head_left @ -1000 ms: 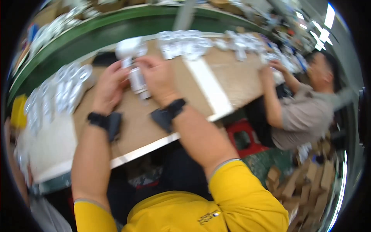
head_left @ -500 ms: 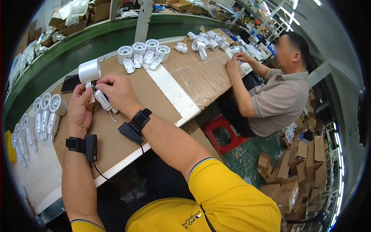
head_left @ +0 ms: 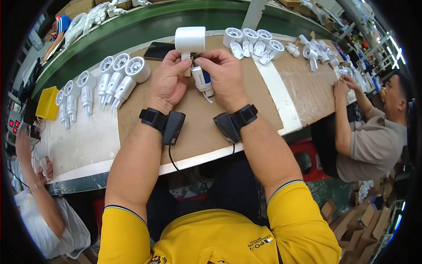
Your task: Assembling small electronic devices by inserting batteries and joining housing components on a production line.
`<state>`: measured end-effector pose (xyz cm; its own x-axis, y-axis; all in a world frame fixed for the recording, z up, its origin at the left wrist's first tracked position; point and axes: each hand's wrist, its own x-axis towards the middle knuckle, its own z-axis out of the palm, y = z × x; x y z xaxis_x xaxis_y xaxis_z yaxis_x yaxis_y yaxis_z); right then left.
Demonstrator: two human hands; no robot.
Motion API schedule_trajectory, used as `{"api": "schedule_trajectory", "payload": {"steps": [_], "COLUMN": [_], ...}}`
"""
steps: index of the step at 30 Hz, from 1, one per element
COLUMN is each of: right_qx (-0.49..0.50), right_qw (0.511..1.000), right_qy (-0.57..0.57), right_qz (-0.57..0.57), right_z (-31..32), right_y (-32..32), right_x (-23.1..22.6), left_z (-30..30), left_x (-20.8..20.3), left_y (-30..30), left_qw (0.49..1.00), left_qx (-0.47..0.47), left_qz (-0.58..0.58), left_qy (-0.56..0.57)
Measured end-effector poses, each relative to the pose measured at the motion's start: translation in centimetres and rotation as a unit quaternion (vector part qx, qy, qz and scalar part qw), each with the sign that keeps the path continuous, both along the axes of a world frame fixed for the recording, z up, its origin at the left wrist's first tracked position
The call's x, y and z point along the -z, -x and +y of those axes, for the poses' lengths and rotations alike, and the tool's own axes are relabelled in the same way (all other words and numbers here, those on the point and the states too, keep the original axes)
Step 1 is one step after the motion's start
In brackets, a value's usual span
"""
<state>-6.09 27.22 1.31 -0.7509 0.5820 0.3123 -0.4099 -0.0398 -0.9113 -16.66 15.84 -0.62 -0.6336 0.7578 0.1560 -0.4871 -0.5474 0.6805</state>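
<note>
My left hand point(head_left: 170, 83) is closed, pinching the short neck under a white cylindrical housing point(head_left: 190, 39) between thumb and fingers. Close beside it, the thumb and fingertips of my right hand point(head_left: 223, 78) meet at small dark wires or parts below that housing; the exact contact is partly hidden. Under the right fingertips hangs a white handle-shaped body point(head_left: 201, 81) with a blue patch, and a thin pale strip point(head_left: 208, 97) dangles from its lower end. Both hands are just above the brown cardboard point(head_left: 198, 127) on the bench.
Assembled white units point(head_left: 115, 81) stand in groups to the left, near a yellow bin point(head_left: 47, 103). A dark phone-like slab point(head_left: 159, 51) lies behind my left hand. More housings and shells point(head_left: 255, 44) sit at the back right. Co-workers work at the right point(head_left: 373, 132) and left point(head_left: 41, 193).
The view has swung left, so the hands appear nearer the middle and a second co-worker shows at the left. Both hands keep their pinch on the parts.
</note>
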Motion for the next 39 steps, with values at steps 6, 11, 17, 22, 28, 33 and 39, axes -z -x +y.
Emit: {"api": "schedule_trajectory", "payload": {"steps": [6,11,17,22,28,33,39], "right_qx": [-0.025,-0.021,-0.004,0.004,-0.028,-0.014,0.053], "right_qw": [1.0,1.0,1.0,1.0,0.998,0.998,0.989], "right_qy": [-0.001,0.004,-0.007,-0.005,0.029,-0.017,-0.127], "right_qz": [-0.012,-0.011,-0.003,-0.007,-0.038,-0.054,-0.053], "right_z": [-0.1,-0.1,-0.3,0.2,0.1,0.7,1.2], "right_y": [0.1,0.2,0.4,0.7,0.7,0.8,1.0], "right_x": [0.0,-0.5,0.1,0.5,0.5,0.9,1.3], "left_z": [-0.4,0.0,0.0,0.5,0.2,0.5,1.3], "left_x": [-0.1,-0.1,0.2,0.4,0.8,-0.2,0.2], "left_y": [-0.1,0.5,-0.1,0.4,0.6,-0.4,-0.3], "left_qw": [1.0,0.998,0.999,0.999,0.998,0.993,0.991], "left_qx": [0.013,0.043,0.034,0.049,0.007,-0.016,-0.032], "left_qz": [-0.016,-0.031,-0.04,-0.018,0.034,0.058,0.068], "left_qy": [-0.022,-0.022,-0.014,-0.016,0.057,0.105,0.11]}}
